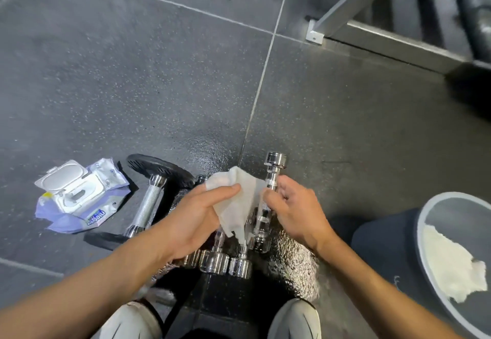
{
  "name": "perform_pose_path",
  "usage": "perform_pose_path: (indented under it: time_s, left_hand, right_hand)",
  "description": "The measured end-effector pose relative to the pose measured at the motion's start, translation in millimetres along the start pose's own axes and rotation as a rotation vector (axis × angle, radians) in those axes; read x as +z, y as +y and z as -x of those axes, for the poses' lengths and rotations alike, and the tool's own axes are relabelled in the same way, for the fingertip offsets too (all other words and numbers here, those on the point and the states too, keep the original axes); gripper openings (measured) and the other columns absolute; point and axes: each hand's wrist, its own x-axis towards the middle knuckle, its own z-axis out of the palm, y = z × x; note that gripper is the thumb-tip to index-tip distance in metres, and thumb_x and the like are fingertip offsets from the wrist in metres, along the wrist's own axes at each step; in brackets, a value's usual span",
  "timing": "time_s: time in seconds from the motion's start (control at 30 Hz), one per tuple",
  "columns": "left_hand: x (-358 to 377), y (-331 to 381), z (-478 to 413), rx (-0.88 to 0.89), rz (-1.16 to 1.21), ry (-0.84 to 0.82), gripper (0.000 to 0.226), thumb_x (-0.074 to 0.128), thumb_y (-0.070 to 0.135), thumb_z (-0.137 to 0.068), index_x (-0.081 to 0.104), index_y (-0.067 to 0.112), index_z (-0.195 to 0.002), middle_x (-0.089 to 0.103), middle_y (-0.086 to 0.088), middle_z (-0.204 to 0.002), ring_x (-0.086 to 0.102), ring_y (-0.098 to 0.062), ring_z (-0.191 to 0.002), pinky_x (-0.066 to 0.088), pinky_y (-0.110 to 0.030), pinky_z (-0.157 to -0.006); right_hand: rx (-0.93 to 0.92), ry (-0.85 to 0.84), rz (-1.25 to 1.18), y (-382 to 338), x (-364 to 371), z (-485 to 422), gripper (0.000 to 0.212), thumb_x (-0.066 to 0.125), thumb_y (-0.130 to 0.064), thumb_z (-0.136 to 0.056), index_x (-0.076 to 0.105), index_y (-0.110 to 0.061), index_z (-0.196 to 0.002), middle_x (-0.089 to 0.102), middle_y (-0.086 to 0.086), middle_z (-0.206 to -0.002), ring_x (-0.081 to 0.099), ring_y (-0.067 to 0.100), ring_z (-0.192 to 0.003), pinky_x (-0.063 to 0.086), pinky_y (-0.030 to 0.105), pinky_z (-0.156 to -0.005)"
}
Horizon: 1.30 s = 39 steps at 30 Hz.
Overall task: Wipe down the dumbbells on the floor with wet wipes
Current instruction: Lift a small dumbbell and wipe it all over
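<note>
Several small chrome dumbbells (225, 259) lie side by side on the dark floor in front of me. My left hand (196, 216) holds a white wet wipe (240, 203) above them, thumb on top of it. My right hand (295, 211) grips the handle of the rightmost chrome dumbbell (271, 179), which is tilted up off the row, and the wipe's right edge meets that handle. A larger dumbbell (150, 203) with black plates lies to the left. The wet wipe pack (79, 198), lid flipped up, sits further left on the floor.
A grey bin (422, 232) with a used white wipe (451, 267) inside stands at the right. A metal rack frame (372, 35) crosses the upper right. My shoes (295, 320) show at the bottom edge. The floor near the dumbbells looks wet.
</note>
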Motion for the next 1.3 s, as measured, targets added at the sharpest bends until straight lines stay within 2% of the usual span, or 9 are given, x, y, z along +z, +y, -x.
perform_pose_path:
  time_s: [0.17,0.37,0.47,0.63,0.83,0.93,1.1,1.2,1.3]
  left_hand:
    - [42.5,106.4,32.6,0.14,-0.163,-0.206,0.05,0.036,0.021,-0.096,0.055,-0.006,-0.135,0.061,-0.027,-0.128,0.063,-0.031,-0.106,0.057,-0.04,-0.078]
    - [120.5,191.8,82.4,0.533,-0.436,0.088,0.019,0.061,-0.001,-0.095,0.058,0.009,-0.111,0.073,-0.002,-0.091,0.068,-0.014,-0.075,0.052,-0.027,-0.057]
    - [152.5,213.8,104.3,0.627,-0.414,0.186,0.021,0.057,0.005,-0.099,0.054,-0.004,-0.118,0.069,-0.002,-0.078,0.062,-0.014,-0.066,0.043,-0.032,-0.063]
    - [201.2,223.9,144.3,0.563,-0.394,0.213,0.023,0.055,0.021,-0.097,0.068,0.006,-0.084,0.061,-0.009,-0.069,0.055,-0.02,-0.062,0.043,-0.028,-0.057]
    - [208.8,205.7,158.8,0.399,-0.241,0.255,0.023,0.054,0.016,-0.097,0.066,-0.002,-0.104,0.062,-0.017,-0.068,0.061,-0.024,-0.054,0.055,-0.033,-0.051]
    - [197.8,193.9,156.5,0.341,-0.184,0.292,0.026,0.054,0.016,-0.1,0.068,-0.005,-0.104,0.068,-0.023,-0.067,0.066,-0.028,-0.052,0.057,-0.042,-0.063]
    - [165.5,193.6,136.9,0.271,-0.03,0.406,0.025,0.056,0.021,-0.1,0.066,0.002,-0.112,0.07,-0.022,-0.085,0.064,-0.031,-0.062,0.052,-0.038,-0.062]
    - [155.0,200.3,128.3,0.295,0.121,0.453,0.012,0.054,0.014,-0.099,0.062,0.006,-0.101,0.066,-0.014,-0.079,0.061,-0.025,-0.056,0.053,-0.029,-0.048]
    - [147.7,207.2,124.4,0.375,0.23,0.421,0.01,0.064,0.017,-0.094,0.06,0.009,-0.098,0.059,-0.008,-0.062,0.056,-0.021,-0.043,0.049,-0.028,-0.046]
  right_hand:
    - [-0.22,0.03,-0.058,-79.7,-54.6,-18.2,0.041,0.061,-0.04,-0.096,0.045,-0.01,-0.074,0.039,-0.008,-0.056,0.032,0.009,-0.054,0.03,0.035,-0.055]
    - [-0.362,0.036,-0.295,-190.3,-143.5,-5.0,0.037,0.063,-0.036,-0.097,0.053,-0.015,-0.069,0.049,-0.005,-0.059,0.041,0.013,-0.058,0.035,0.032,-0.059]
    - [-0.409,0.037,-0.356,-232.6,-178.6,17.3,0.04,0.061,-0.03,-0.1,0.051,-0.023,-0.062,0.049,-0.009,-0.055,0.041,0.009,-0.052,0.034,0.022,-0.052]
    - [-0.445,0.053,-0.225,-265.3,-197.2,43.4,0.034,0.055,-0.031,-0.098,0.059,-0.01,-0.071,0.058,-0.005,-0.062,0.049,0.014,-0.059,0.042,0.036,-0.062]
    - [-0.404,-0.077,-0.147,-270.6,-188.3,72.3,0.023,0.049,-0.013,-0.094,0.065,-0.01,-0.077,0.067,-0.006,-0.069,0.059,0.005,-0.06,0.049,0.028,-0.064]
    - [-0.301,-0.171,-0.18,-267.1,-179.7,81.2,0.027,0.051,-0.01,-0.095,0.066,-0.014,-0.073,0.063,-0.005,-0.066,0.05,0.006,-0.053,0.039,0.02,-0.05]
    - [-0.196,-0.099,-0.307,-255.1,-174.6,79.3,0.018,0.06,-0.022,-0.09,0.07,-0.007,-0.088,0.071,0.018,-0.084,0.051,0.022,-0.064,0.037,0.028,-0.046]
    - [-0.174,-0.054,-0.16,-254.7,-172.2,82.6,0.04,0.059,-0.052,-0.09,0.059,-0.013,-0.097,0.07,0.011,-0.08,0.053,0.02,-0.058,0.043,0.032,-0.052]
    - [-0.218,-0.181,0.102,-250.9,-159.6,89.0,0.061,0.059,-0.078,-0.078,0.055,-0.022,-0.101,0.071,0.004,-0.087,0.062,0.017,-0.07,0.049,0.035,-0.065]
